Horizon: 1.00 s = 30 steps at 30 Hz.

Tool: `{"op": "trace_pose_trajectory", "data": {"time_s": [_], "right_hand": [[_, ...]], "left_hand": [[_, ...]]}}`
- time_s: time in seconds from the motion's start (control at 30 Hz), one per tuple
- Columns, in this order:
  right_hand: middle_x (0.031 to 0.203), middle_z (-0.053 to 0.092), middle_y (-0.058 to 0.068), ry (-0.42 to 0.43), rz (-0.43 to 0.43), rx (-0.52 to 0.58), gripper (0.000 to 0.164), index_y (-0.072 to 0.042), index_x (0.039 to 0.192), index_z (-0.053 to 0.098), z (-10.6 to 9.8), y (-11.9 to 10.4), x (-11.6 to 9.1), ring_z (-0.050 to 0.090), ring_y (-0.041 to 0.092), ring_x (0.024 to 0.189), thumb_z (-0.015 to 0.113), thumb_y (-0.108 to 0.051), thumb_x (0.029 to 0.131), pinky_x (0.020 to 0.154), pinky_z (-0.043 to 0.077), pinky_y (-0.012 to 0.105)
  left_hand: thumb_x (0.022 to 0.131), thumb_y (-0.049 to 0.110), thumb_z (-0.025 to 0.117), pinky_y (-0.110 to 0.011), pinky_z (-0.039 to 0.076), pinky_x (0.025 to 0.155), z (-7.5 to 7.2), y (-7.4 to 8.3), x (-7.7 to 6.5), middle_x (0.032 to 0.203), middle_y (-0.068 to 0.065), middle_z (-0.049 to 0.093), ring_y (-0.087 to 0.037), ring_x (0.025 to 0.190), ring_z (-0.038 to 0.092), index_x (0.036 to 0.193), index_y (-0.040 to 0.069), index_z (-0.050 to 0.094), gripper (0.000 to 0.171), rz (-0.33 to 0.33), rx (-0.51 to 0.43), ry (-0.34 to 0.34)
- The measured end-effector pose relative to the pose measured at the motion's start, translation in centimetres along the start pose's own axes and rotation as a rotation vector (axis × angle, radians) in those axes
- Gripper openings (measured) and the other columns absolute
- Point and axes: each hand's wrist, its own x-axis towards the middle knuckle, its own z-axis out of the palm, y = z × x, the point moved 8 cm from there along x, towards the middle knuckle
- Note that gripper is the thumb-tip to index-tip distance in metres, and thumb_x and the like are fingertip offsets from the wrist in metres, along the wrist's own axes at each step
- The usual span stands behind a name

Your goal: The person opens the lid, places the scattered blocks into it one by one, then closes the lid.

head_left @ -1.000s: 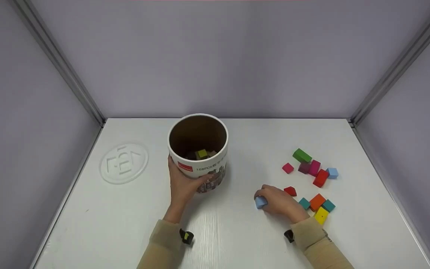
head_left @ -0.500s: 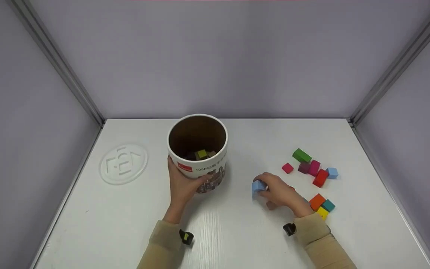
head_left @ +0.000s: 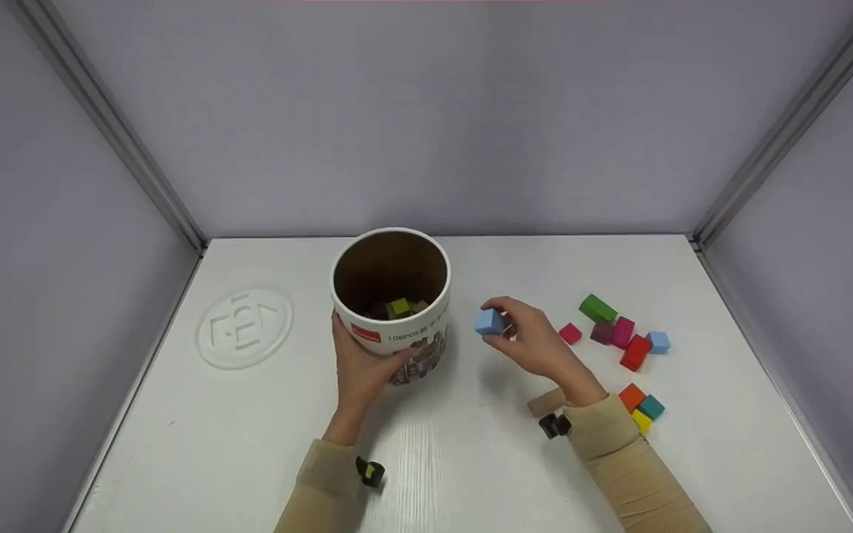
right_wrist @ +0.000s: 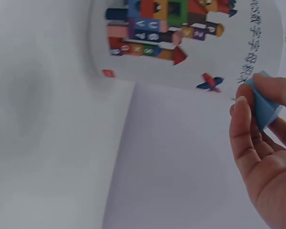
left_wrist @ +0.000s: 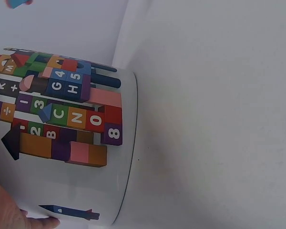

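A white cylindrical tub (head_left: 397, 337) with printed toy-block pictures stands left of centre, its top uncovered. Inside lie several blocks, among them a yellow-green block (head_left: 399, 308). My left hand (head_left: 366, 370) grips the tub's near side, fingers and thumb spread round its wall. To the right of the tub, my right hand (head_left: 537, 342) pinches a light blue block (head_left: 489, 322) between thumb and fingers, raised over the table with a shadow below. The right wrist view shows the same blue block (right_wrist: 265, 107) at the fingertips, with the tub behind it.
Several coloured blocks lie at the right, including a green block (head_left: 598, 307), a red block (head_left: 635, 353) and an orange block (head_left: 631, 397). A plain wooden block (head_left: 546, 403) is partly under the right forearm. A clear round lid (head_left: 244, 327) lies at the left. Grey walls enclose the table.
My right hand has lifted the light blue block and carried it up and leftward toward the tub, uncovering the wooden block. The left hand keeps its grip on the tub.
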Motion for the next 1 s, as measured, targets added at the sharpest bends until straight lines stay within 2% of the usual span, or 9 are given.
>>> {"op": "trace_pose_trajectory", "data": {"time_s": [0.3, 0.53, 0.63, 0.73, 0.87, 1.0], "right_hand": [[0.113, 0.062, 0.008, 0.089, -0.128, 0.051, 0.041, -0.005, 0.125, 0.058, -0.7, -4.7, 2.6, 0.062, 0.020, 0.091, 0.072, -0.002, 0.087, 0.079, 0.059, 0.039], [0.116, 0.062, 0.008, 0.124, -0.186, 0.048, 0.041, -0.005, 0.125, 0.059, -0.7, -7.1, 4.4, 0.062, 0.017, 0.090, 0.074, -0.003, 0.087, 0.077, 0.058, 0.032], [0.115, 0.062, 0.010, 0.137, -0.208, 0.043, 0.041, -0.003, 0.125, 0.060, -0.5, -7.7, 5.2, 0.062, 0.018, 0.088, 0.074, -0.003, 0.086, 0.074, 0.059, 0.033], [0.115, 0.062, 0.011, 0.149, -0.220, 0.030, 0.042, -0.002, 0.125, 0.060, -0.4, -8.1, 5.8, 0.062, 0.018, 0.087, 0.074, -0.002, 0.086, 0.072, 0.059, 0.034], [0.115, 0.062, 0.011, 0.160, -0.219, -0.008, 0.042, -0.003, 0.126, 0.060, 0.0, -8.3, 6.5, 0.061, 0.018, 0.088, 0.073, -0.001, 0.086, 0.072, 0.058, 0.029], [0.114, 0.062, 0.012, 0.159, -0.228, -0.030, 0.044, -0.002, 0.128, 0.060, 0.3, -8.3, 6.9, 0.062, 0.018, 0.089, 0.073, -0.001, 0.086, 0.072, 0.057, 0.028]], "left_hand": [[0.058, 0.018, 0.097, -0.040, 0.033, 0.113, 0.0, 0.1, -0.1, 0.143, 0.003, 0.038, -0.019, 0.131, 0.040, 0.154, 0.021, 0.015, 0.127, 0.011, 0.013, -0.001], [0.058, 0.019, 0.097, -0.039, 0.034, 0.112, 0.0, 0.3, -0.1, 0.143, 0.003, 0.038, -0.018, 0.131, 0.040, 0.155, 0.020, 0.015, 0.127, 0.026, 0.026, 0.002], [0.058, 0.019, 0.097, -0.040, 0.034, 0.113, -0.1, 0.4, -0.1, 0.143, 0.002, 0.038, -0.019, 0.130, 0.040, 0.155, 0.018, 0.015, 0.127, 0.023, 0.031, 0.004], [0.057, 0.019, 0.098, -0.041, 0.034, 0.112, -0.1, 0.5, -0.1, 0.143, 0.001, 0.038, -0.019, 0.130, 0.040, 0.154, 0.012, 0.015, 0.128, 0.018, 0.036, 0.006], [0.057, 0.017, 0.098, -0.043, 0.035, 0.111, -0.1, 0.6, -0.1, 0.143, -0.002, 0.039, -0.020, 0.130, 0.040, 0.153, 0.005, 0.016, 0.127, 0.012, 0.045, 0.007], [0.057, 0.017, 0.098, -0.044, 0.036, 0.111, -0.1, 0.6, 0.0, 0.142, -0.003, 0.039, -0.020, 0.129, 0.041, 0.153, 0.007, 0.016, 0.126, 0.028, 0.042, 0.007]]}}
